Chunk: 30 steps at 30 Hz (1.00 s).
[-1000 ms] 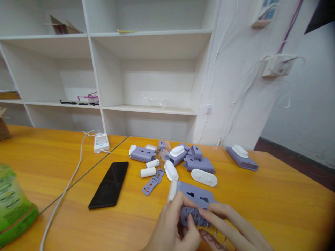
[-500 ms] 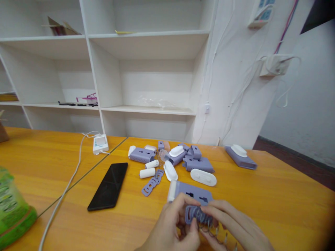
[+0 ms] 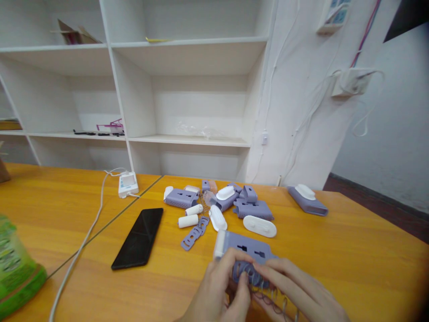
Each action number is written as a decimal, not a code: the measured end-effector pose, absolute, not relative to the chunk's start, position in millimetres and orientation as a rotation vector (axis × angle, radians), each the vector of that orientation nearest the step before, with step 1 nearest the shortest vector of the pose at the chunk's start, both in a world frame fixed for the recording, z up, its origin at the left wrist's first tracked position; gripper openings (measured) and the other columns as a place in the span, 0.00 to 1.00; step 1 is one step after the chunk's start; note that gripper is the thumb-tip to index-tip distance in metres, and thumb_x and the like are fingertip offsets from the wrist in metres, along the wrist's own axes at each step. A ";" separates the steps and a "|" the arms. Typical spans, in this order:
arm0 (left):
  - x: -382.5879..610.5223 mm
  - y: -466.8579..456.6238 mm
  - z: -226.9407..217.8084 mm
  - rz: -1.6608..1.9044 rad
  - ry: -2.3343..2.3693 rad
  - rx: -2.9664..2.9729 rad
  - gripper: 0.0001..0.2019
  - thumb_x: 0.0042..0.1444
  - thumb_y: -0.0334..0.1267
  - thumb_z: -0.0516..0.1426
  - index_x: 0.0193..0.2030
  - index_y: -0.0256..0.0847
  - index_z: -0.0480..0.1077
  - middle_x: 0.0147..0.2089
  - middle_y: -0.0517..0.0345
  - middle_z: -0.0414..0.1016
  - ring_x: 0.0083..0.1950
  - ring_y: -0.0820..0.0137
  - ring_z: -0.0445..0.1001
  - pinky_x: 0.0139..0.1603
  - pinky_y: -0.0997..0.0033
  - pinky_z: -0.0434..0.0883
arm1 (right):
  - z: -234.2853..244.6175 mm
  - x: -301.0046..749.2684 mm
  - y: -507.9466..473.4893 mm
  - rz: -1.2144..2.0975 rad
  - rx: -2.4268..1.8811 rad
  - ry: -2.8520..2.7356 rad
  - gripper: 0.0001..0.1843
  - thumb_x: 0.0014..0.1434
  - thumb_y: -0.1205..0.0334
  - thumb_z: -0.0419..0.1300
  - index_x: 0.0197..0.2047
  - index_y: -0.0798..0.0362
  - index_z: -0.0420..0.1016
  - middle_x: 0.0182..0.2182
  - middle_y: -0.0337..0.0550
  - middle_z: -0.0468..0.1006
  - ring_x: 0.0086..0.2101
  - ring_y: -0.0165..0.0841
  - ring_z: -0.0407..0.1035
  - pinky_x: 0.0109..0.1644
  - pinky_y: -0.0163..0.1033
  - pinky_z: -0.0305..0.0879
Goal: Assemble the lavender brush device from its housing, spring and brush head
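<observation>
My left hand (image 3: 223, 284) pinches a small purple slotted plastic strip (image 3: 238, 269) between thumb and fingers at the front of the table. From the other side my right hand (image 3: 296, 286) closes on a thin metal coil spring (image 3: 268, 295), which meets the strip where the fingertips come together. The spring's loose turns trail down to the right under my right fingers. Just behind my hands lies a purple plastic housing (image 3: 250, 243) with two dark slots and a white end. My fingers hide part of the strip and the spring's joint with it.
Behind the hands lie purple housings (image 3: 254, 210), white oval caps (image 3: 259, 226), white rollers (image 3: 188, 221) and another purple strip (image 3: 191, 238). A black phone (image 3: 138, 239) rests at left, near a white cable (image 3: 87, 237) and a green package (image 3: 20, 273). One capped housing (image 3: 308, 201) sits far right.
My fingers have shifted slightly on the strip and spring, and the strip sits a little further left and is turned slightly. The other things stay where they were.
</observation>
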<state>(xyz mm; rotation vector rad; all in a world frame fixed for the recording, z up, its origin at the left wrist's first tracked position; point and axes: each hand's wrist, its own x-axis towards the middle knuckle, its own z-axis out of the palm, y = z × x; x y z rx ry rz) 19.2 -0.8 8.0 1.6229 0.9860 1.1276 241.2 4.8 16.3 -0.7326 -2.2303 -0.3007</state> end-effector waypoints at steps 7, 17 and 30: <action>22.2 3.0 -2.0 1.073 0.679 1.457 0.33 0.67 0.67 0.51 0.62 0.40 0.67 0.24 0.67 0.63 0.18 0.80 0.60 0.19 0.83 0.61 | 9.5 241.9 10.5 -0.368 -0.761 -2.150 0.24 0.62 0.58 0.69 0.60 0.50 0.75 0.48 0.46 0.86 0.44 0.34 0.84 0.52 0.27 0.77; 21.9 -4.9 9.8 1.066 0.771 1.509 0.27 0.70 0.55 0.56 0.68 0.41 0.67 0.27 0.62 0.69 0.23 0.75 0.71 0.24 0.81 0.68 | 13.7 236.8 9.0 -0.390 -0.749 -2.101 0.18 0.68 0.55 0.61 0.58 0.47 0.78 0.46 0.45 0.86 0.42 0.35 0.85 0.50 0.29 0.78; 31.5 8.3 -9.0 1.089 0.653 1.232 0.33 0.66 0.60 0.58 0.68 0.40 0.62 0.34 0.57 0.74 0.21 0.75 0.73 0.23 0.78 0.70 | 13.7 240.2 7.3 -0.368 -0.814 -2.110 0.22 0.62 0.56 0.68 0.59 0.45 0.78 0.47 0.45 0.86 0.43 0.36 0.85 0.50 0.31 0.80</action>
